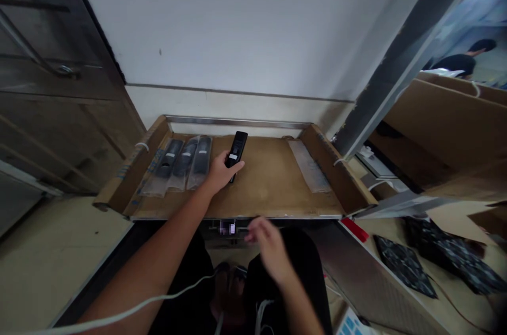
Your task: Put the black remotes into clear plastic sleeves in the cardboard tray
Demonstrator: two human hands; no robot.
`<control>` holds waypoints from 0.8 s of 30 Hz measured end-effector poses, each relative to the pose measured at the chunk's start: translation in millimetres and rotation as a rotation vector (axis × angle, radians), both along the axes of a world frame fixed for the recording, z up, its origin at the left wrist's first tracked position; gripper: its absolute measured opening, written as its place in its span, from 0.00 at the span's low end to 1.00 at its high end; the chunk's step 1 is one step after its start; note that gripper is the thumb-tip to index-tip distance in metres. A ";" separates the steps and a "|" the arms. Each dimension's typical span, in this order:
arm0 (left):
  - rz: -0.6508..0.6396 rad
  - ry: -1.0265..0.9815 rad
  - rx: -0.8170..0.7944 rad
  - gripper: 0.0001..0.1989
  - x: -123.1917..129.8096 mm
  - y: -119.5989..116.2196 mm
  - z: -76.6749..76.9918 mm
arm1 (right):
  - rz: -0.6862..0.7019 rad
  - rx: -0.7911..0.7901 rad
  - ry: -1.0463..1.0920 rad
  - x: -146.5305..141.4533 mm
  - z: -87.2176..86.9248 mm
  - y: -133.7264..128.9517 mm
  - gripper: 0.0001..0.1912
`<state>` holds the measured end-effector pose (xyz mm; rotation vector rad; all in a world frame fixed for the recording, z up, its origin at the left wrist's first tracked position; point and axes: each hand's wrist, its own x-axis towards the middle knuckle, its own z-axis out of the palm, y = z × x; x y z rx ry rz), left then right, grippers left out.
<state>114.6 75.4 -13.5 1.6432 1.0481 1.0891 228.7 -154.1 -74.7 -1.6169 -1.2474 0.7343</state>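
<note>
My left hand point(222, 171) is closed round a slim black remote control point(237, 147) that carries a small white label. It holds the remote at a slant over the middle of the cardboard-lined tray point(269, 176). To its left, several dark remotes in clear plastic sleeves point(200, 160) lie side by side. An unfilled-looking clear plastic sleeve point(311, 166) rests along the tray's right side. My right hand point(269, 245) is just below the tray's front edge, above my lap; motion smears its partly curled fingers, and I see nothing held in it.
Raised cardboard sides point(336, 166) bound the tray, with a pale wall point(245, 34) behind. A white cable point(158, 298) crosses by my left forearm. At right stand a large cardboard box point(455, 134) and dark patterned pieces point(404, 263). A person point(459, 63) is farther back.
</note>
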 end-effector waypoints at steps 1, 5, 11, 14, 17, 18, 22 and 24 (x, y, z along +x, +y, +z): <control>-0.006 -0.003 0.003 0.23 0.1 0.1 -0.3 | 0.100 -0.124 -0.090 -11.1 -20.3 1.2 0.19; -0.005 -0.014 0.004 0.22 0.5 0.1 -0.7 | 0.316 -0.474 -0.431 -45.4 -83.4 6.7 0.23; -0.009 -0.016 0.011 0.21 1.6 -0.8 -0.5 | 0.356 -0.517 -0.509 -34.6 -106.6 48.1 0.28; -0.011 -0.025 0.022 0.21 1.8 -0.3 -1.4 | 0.256 -0.584 -0.508 -25.6 -109.3 72.3 0.24; -0.015 -0.040 0.015 0.21 1.8 1.2 -3.4 | 0.067 -0.486 -0.494 -14.1 -99.2 79.0 0.20; -0.014 -0.053 0.003 0.21 1.9 1.8 -4.0 | 0.011 -0.412 -0.459 -9.6 -92.1 74.1 0.20; -0.011 -0.173 -0.106 0.21 3.3 3.0 -4.3 | -0.006 -0.154 -0.209 3.8 -46.2 19.9 0.18; -0.023 -0.251 -0.170 0.21 4.5 2.1 -2.7 | -0.013 -0.042 -0.149 6.0 -14.3 -10.4 0.22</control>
